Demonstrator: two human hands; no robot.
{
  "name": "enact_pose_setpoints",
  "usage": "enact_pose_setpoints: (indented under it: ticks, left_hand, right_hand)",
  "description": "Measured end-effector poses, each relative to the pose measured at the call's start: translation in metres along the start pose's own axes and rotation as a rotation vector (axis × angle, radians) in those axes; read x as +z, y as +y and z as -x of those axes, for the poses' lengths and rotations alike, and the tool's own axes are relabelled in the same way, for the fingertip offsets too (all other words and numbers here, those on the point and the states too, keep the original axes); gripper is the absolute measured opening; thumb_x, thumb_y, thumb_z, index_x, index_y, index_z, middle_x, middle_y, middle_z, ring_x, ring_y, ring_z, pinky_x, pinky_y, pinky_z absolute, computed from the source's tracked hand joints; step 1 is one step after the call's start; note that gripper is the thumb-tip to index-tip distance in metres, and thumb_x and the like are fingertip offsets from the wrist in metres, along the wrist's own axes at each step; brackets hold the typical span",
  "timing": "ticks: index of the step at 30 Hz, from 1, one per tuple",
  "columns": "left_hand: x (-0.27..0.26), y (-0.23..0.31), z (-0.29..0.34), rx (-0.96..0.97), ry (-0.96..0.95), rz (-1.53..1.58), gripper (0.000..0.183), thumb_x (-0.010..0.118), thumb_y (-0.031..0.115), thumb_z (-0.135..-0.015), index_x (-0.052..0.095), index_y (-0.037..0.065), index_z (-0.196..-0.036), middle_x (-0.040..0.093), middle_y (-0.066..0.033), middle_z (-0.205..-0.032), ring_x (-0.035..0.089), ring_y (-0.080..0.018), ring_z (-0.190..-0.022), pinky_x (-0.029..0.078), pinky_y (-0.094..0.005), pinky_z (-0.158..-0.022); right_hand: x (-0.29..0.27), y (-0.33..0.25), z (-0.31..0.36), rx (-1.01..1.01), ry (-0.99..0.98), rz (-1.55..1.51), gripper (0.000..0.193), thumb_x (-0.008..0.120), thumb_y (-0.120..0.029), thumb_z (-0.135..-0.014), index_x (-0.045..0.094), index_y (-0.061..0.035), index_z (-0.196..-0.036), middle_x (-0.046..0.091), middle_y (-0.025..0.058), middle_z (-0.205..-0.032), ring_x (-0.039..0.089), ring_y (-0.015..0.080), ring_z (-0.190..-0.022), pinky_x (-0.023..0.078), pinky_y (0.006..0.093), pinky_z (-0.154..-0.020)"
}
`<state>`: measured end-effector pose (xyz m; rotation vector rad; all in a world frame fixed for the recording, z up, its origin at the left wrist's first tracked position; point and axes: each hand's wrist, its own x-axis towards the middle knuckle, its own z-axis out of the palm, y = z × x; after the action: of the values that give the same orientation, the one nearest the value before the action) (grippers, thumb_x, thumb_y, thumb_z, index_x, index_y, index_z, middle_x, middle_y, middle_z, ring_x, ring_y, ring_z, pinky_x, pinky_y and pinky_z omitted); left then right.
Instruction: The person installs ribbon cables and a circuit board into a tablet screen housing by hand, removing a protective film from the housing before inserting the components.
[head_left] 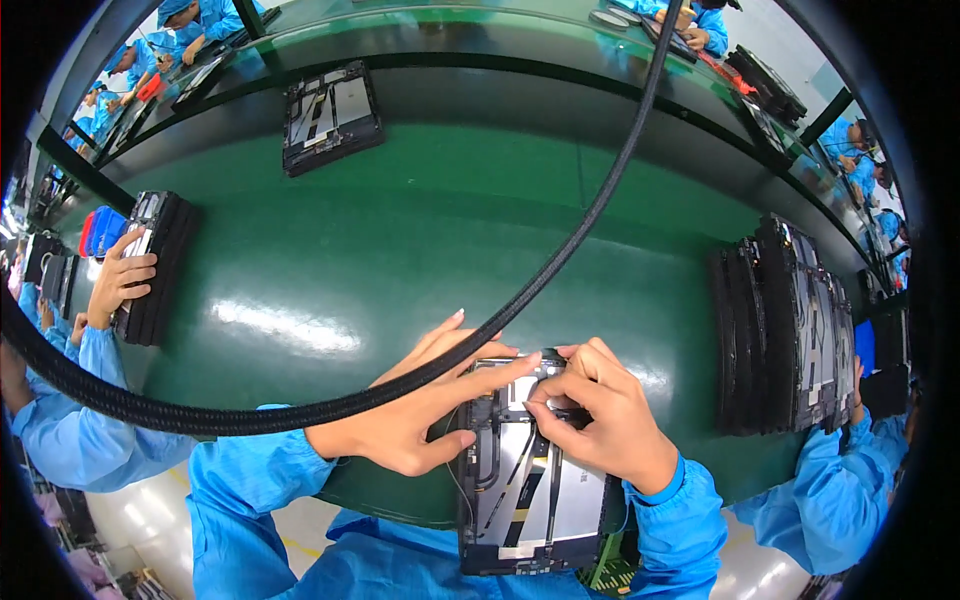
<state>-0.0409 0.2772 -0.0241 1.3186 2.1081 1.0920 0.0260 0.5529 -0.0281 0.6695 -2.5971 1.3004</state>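
Observation:
An opened tablet (580, 505), its silver battery, black ribbon cables and inner boards exposed, lies at the near edge of the bench in front of me. My left hand (395, 425) spreads over its upper left corner, fingers stretched out and the thumb at the left side. The index fingertip reaches the top of the tablet. At the upper right part, my right hand (615, 415) bends over with thumb and forefinger pinched together on the inner parts. Whatever sits between those fingertips is too small to make out. A thin dark wire runs along the tablet's left side.
A thick black braided hose (400, 385) arches across the view above my left hand. Tablet stacks stand at the right (790, 330) and left (165, 265), a co-worker's hand (120, 280) on the left one. More opened tablets (332, 115) lie at the green bench's (450, 230) back.

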Motion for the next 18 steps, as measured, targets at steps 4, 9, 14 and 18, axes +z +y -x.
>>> enact_pose_setpoints:
  ticks: [4,9,14,18]
  left_hand:
    - [0.0019,0.0047,-0.0057,0.014,-0.036,-0.051,0.103,0.075,0.011,-0.077,0.042,0.016,-0.175,0.043,-0.0189,-0.172,0.031,-0.0444,-0.164,0.007,-0.0738,-0.136]
    - [0.0021,0.005,-0.0014,-0.009,-0.033,-0.048,0.102,0.075,0.011,-0.077,0.045,0.017,-0.174,0.044,-0.0191,-0.17,0.032,-0.0445,-0.164,0.007,-0.0738,-0.136]
    - [-0.0048,0.0027,-0.0019,0.003,-0.049,-0.023,0.103,0.076,0.009,-0.076,0.046,0.019,-0.173,0.045,-0.0192,-0.17,0.032,-0.0451,-0.165,0.008,-0.0723,-0.137]
    - [-0.0018,-0.0001,-0.005,0.024,-0.04,-0.009,0.101,0.077,0.007,-0.075,0.05,0.02,-0.172,0.045,-0.02,-0.17,0.033,-0.0455,-0.165,0.009,-0.072,-0.137]
  right_hand:
    - [-0.0041,0.0001,0.0041,0.031,0.003,-0.022,0.017,0.091,-0.003,-0.078,0.081,-0.0079,-0.09,0.052,0.0028,-0.075,0.057,0.0217,-0.075,0.06,0.0485,-0.103]
    - [-0.0021,-0.0023,0.0022,-0.019,0.0,-0.062,0.019,0.089,-0.001,-0.075,0.076,-0.0068,-0.088,0.05,0.005,-0.08,0.057,0.0238,-0.075,0.06,0.0498,-0.104]
    - [-0.0025,0.0,0.0017,-0.021,0.014,-0.047,0.019,0.089,0.0,-0.075,0.076,-0.0071,-0.087,0.053,0.0044,-0.082,0.059,0.024,-0.077,0.061,0.0488,-0.103]
    - [-0.0028,0.0001,0.0041,-0.016,0.021,-0.016,0.019,0.089,-0.001,-0.075,0.076,-0.0072,-0.087,0.054,0.0041,-0.082,0.06,0.0252,-0.079,0.061,0.0491,-0.103]
